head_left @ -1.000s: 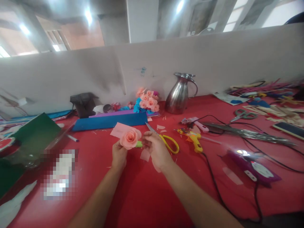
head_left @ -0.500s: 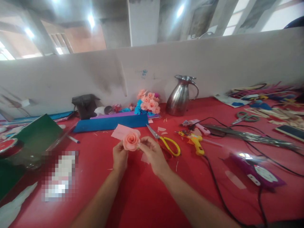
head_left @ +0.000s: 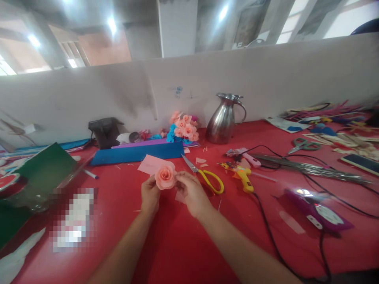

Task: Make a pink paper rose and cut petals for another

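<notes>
A pink paper rose point(head_left: 165, 176) is held up between my hands, its layered petals facing me. My left hand point(head_left: 150, 194) grips it from the left, the fingers partly hidden behind the bloom. On the other side, my right hand point(head_left: 192, 193) pinches an outer petal at the rose's right edge between thumb and fingertips. Behind the rose lies a piece of pink paper point(head_left: 149, 162). Yellow-handled scissors point(head_left: 211, 181) rest just beyond my right hand, their blades pointing away to the left. Small pink paper scraps point(head_left: 201, 160) lie near the blades.
A yellow glue gun point(head_left: 245, 179) and its black cord lie to the right, near a purple power strip point(head_left: 319, 213). Behind stand a steel jug point(head_left: 222, 121) and a bunch of pink paper flowers point(head_left: 186, 128) beside a blue paper strip point(head_left: 137, 153). Green-handled scissors point(head_left: 304, 145) lie farther right.
The rose has turned slightly and shifted a little to the right. My right fingers have moved slightly up along its right edge. The camera view has shifted slightly.
</notes>
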Motion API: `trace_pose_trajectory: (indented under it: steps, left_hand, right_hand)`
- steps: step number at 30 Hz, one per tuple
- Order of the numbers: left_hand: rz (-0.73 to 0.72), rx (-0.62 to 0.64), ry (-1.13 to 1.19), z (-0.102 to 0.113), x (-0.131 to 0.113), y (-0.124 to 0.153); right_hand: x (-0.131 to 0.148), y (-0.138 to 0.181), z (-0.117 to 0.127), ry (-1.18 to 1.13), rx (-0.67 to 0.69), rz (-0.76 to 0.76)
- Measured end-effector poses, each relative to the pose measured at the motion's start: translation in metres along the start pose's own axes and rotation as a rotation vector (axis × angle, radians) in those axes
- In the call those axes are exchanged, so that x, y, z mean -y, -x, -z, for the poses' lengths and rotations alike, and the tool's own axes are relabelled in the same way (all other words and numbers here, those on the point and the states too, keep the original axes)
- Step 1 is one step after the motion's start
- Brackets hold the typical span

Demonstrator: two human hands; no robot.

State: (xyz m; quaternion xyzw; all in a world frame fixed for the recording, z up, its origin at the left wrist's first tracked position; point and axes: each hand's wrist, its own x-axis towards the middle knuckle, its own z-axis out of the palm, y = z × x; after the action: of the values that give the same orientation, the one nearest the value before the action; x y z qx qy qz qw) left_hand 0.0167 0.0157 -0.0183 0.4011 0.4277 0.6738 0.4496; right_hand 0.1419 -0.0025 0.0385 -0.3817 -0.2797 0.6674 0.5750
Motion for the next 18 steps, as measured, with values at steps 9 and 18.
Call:
trace_pose_trajectory:
  steps: [9, 18]
  left_hand:
    - [0.032, 0.051, 0.059, -0.002, 0.0002, 0.0005]
    - [0.003, 0.045, -0.019, 0.0014, 0.0004, -0.0004]
  right_hand:
    - [0.0026, 0.0008, -0.002, -0.103, -0.02, -0.138]
    - [-0.0013, -0.0055, 0.0032, -0.084, -0.047, -0.101]
